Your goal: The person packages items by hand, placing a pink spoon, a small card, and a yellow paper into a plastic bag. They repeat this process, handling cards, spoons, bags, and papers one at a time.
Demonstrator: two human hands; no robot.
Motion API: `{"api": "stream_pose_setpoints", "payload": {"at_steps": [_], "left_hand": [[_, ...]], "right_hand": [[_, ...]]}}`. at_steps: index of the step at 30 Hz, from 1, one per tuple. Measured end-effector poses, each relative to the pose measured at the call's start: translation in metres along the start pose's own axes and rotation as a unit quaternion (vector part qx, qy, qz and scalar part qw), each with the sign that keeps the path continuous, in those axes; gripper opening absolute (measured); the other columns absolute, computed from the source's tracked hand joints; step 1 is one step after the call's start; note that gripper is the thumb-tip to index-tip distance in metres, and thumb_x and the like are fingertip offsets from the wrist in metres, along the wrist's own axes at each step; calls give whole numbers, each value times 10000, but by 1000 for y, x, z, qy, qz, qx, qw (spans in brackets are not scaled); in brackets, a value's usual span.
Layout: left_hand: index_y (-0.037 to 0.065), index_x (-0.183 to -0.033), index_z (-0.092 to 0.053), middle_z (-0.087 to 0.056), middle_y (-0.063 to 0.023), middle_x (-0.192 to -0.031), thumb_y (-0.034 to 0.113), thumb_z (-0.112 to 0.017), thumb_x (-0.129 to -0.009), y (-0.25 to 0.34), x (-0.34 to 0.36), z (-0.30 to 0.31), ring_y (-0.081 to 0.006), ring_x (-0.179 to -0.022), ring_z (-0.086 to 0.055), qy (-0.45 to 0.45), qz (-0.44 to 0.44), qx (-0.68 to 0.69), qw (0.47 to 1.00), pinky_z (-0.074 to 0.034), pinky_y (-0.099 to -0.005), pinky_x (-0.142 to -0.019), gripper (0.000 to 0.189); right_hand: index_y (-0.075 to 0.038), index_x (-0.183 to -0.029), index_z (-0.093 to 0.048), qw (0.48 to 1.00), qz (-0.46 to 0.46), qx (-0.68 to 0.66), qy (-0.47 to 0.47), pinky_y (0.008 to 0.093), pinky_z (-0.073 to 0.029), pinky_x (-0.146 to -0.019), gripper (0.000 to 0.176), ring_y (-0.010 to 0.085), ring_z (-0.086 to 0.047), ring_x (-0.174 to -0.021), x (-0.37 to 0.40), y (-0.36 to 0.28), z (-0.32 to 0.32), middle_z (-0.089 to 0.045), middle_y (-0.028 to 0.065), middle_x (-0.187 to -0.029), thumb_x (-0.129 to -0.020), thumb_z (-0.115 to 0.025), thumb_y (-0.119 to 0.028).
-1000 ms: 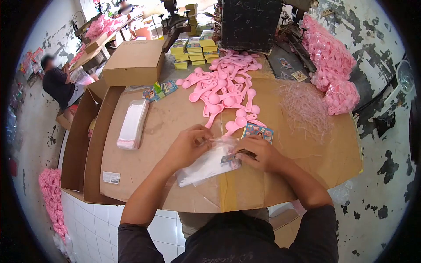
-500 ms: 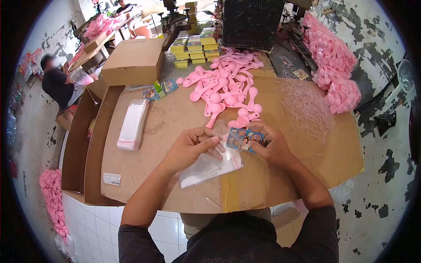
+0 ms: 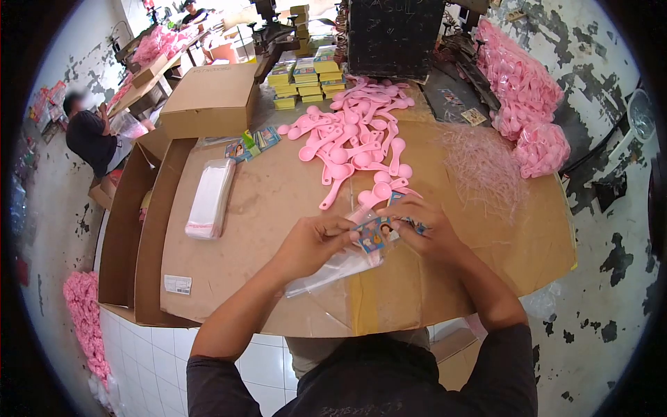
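- I am watching the left hand [image 3: 309, 243] pinching one end of a printed card [image 3: 372, 238], thumb and fingertips closing with little gap.
- The right hand [image 3: 431, 229] is gripping the other end, so the card is bowing between both hands; half a second ago the right hand alone was holding it.
- The card is hovering above the clear bags [image 3: 326, 274], which are lying near the cardboard sheet's [image 3: 486, 257] front edge.
- Beyond the hands, loose pink scoops [image 3: 339, 156] are forming a heap.
- At left, an open box [image 3: 149, 278] is holding something pinkish [image 3: 146, 205] that I am not making out; a closed carton [image 3: 208, 104] is hiding its contents.
- At right, transparent bags [image 3: 517, 76] are bulging with pink pieces.
- The right fingers are covering part of the card.
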State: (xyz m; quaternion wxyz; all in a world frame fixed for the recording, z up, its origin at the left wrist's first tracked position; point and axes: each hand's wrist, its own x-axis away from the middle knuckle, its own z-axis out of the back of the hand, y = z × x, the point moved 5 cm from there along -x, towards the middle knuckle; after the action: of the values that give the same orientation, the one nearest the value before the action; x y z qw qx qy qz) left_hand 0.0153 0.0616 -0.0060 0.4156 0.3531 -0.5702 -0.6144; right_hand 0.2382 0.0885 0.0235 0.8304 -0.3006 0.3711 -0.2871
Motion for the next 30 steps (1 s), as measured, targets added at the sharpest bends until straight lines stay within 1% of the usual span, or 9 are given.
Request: {"api": "stream_pose_setpoints", "payload": {"at_steps": [6, 8, 11, 14, 17, 20, 26, 29, 30], "left_hand": [[-24, -1155, -686, -755, -67, -954, 143, -655, -1016, 2, 3, -12, -72, -821, -665, 3, 9, -35, 999, -533, -249, -725, 219], [-29, -1181, -660, -755, -83, -1006, 104, -638, -1021, -2, 2, -13, -75, -860, -665, -3, -7, 8, 1000, -541, -246, -747, 209], [-27, -1190, -653, -751, -85, -999, 95, -624, -1027, -6, 2, -11, -74, -858, -665, -7, -8, -24, 1000, -536, -237, -741, 206], [-33, -1179, -653, -748, -76, -974, 96, -626, -1026, 6, 3, -8, -74, -850, -663, 2, -9, 4, 1000, -533, -229, -735, 202], [-39, -1149, -668, -740, -71, -950, 130, -654, -1014, 15, 3, -1, -75, -850, -667, 17, 2, 47, 999, -545, -245, -747, 216], [-41, -1138, -665, -735, -65, -959, 111, -650, -1012, 9, 1, 1, -76, -854, -664, 1, 28, 40, 999, -546, -245, -746, 198], [-31, -1165, -652, -737, -50, -998, 101, -645, -1014, -3, 0, -1, -61, -853, -652, -82, 15, -12, 996, -525, -244, -721, 200], [-26, -1173, -651, -736, -46, -982, 93, -647, -1011, -5, 0, 1, -64, -855, -658, -65, -6, 5, 998, -532, -245, -731, 201], [-25, -1175, -651, -737, -45, -979, 91, -647, -1010, -5, -1, 2, -65, -852, -660, -55, -11, 11, 998, -535, -243, -731, 201]], "right_hand": [[-38, -1137, -726, 965, -178, -187, 43, 300, -528, -797, 200, 124, -633, -979, 8, -1, -14, -697, 72, -1096, -940, -698, -42], [-28, -1081, -739, 973, -164, -164, 10, 323, -528, -818, 146, 145, -638, -990, 9, 8, -17, -706, 86, -1064, -951, -697, -79], [-29, -1058, -733, 995, 59, -65, -47, 358, -515, -872, 143, 201, -652, -1011, -3, -18, -19, -708, 118, -1046, -976, -665, -123], [-35, -1091, -731, 997, -40, -58, -24, 399, -496, -926, 184, 279, -642, -1057, -14, 8, -5, -695, 137, -1096, -971, -649, -147], [-41, -1123, -717, 996, 2, 84, -26, 420, -487, -963, 212, 310, -628, -1098, -37, 7, 5, -688, 134, -1149, -942, -658, -132], [-53, -1142, -680, 956, 42, 246, -155, 446, -463, -1004, 219, 297, -625, -1103, -48, 20, -15, -669, 124, -1135, -962, -632, -168], [-77, -1083, -657, 911, 96, 350, -196, 456, -400, -1065, 191, 310, -597, -1091, -67, 15, -27, -626, 111, -1099, -921, -655, -177], [-60, -1134, -672, 891, 80, 412, -174, 416, -471, -975, 243, 288, -637, -1004, -72, -8, -14, -627, 115, -1117, -898, -683, -119], [-55, -1178, -651, 935, 48, 326, -130, 405, -494, -915, 293, 281, -648, -971, -72, -16, -3, -623, 120, -1109, -889, -686, -87]]}}
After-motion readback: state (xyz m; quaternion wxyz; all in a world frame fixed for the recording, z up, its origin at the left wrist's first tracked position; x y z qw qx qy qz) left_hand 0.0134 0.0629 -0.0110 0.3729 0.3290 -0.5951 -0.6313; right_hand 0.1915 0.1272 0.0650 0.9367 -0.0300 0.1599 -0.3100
